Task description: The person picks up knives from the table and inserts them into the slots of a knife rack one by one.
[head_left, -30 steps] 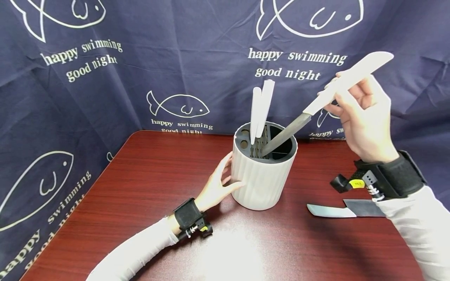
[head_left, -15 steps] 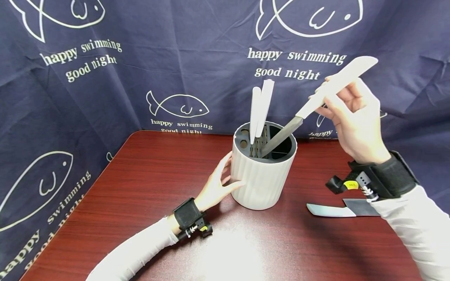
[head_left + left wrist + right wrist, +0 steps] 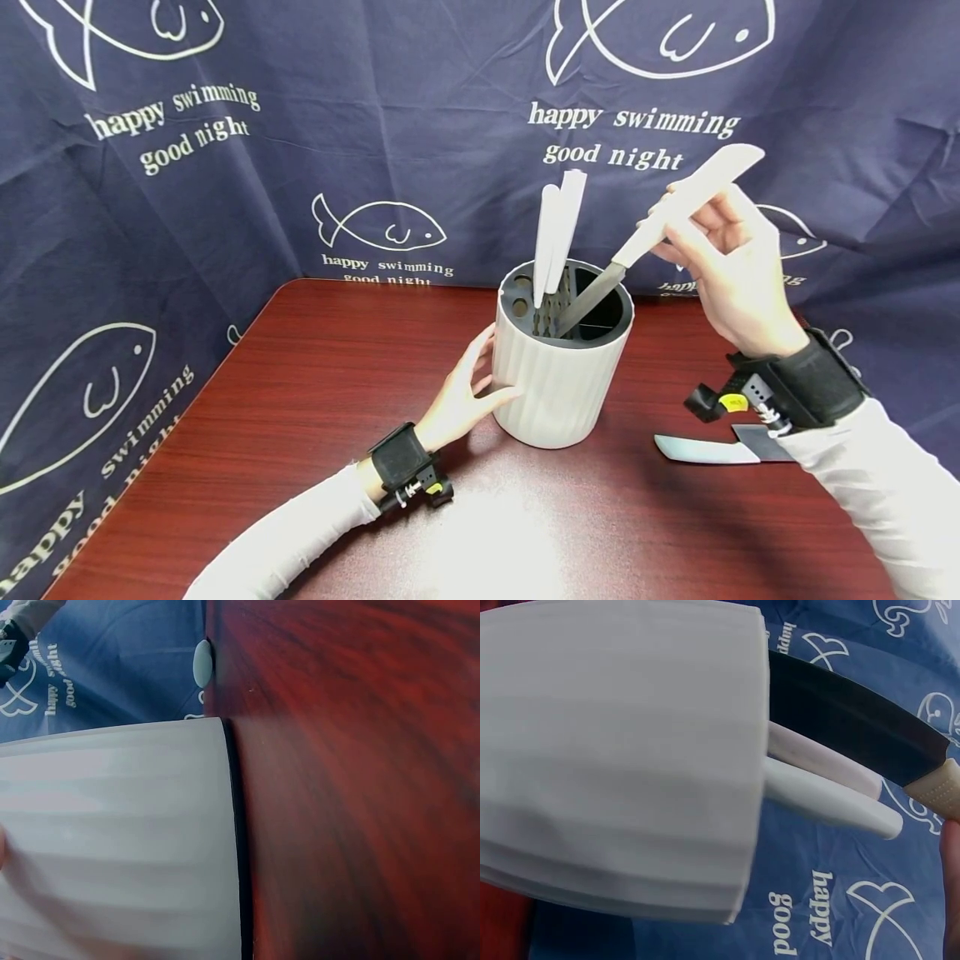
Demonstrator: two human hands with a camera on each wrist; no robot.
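Note:
A white ribbed knife holder (image 3: 555, 396) stands upright on the table, its dark top divided into slots and larger openings. My left hand (image 3: 459, 402) holds its left side, thumb across the front and fingers toward the back. Tilted over the holder is a white-handled knife (image 3: 688, 204), pinched at the handle by my right hand (image 3: 735, 271). Its blade (image 3: 847, 712) slopes down to the slotted middle, the lower end hidden there. Two white handles (image 3: 557, 237) stick up from the slots; in the right wrist view they lie beside the blade.
On the reddish wooden table (image 3: 360, 350), right of the holder, lies a cleaver (image 3: 708, 451) with a pale handle, its blade partly hidden by my right forearm. A dark blue fish-print cloth (image 3: 435, 125) hangs behind the table.
My right hand has moved left and down with the knife, so more of the blade is down in the holder. The left hand and holder stay put.

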